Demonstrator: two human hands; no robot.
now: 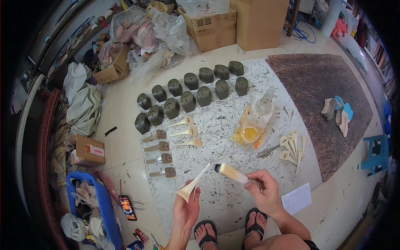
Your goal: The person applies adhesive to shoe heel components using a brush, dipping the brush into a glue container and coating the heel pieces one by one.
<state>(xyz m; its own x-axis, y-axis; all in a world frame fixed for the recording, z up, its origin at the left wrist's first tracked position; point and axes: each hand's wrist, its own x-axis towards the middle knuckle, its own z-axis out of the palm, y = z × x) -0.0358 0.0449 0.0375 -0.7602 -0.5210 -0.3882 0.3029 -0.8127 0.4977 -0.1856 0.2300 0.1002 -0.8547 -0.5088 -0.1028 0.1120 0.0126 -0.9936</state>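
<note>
My left hand [188,210] grips a cream stiletto heel [187,189], its thin tip pointing up and to the right. In my right hand [264,191] is a flat brush [233,172] with dark bristles, held close to that tip; whether they touch I cannot tell. Ahead on the spattered board, an open container of yellow liquid [250,133] stands beside a cloudy bottle [264,104]. Several loose cream heels [293,146] are bunched at the right. To the left lie a column of brown heels [157,146] and a few cream heels [186,131].
Two rows of dark olive block heels [188,100] cross the far board. Right of it, a brown mat [318,83] carries stacked insole-like pieces [337,112]. A blue tub [112,223], a phone [127,207], a paper sheet [296,198] and a teal stool [373,155] surround me.
</note>
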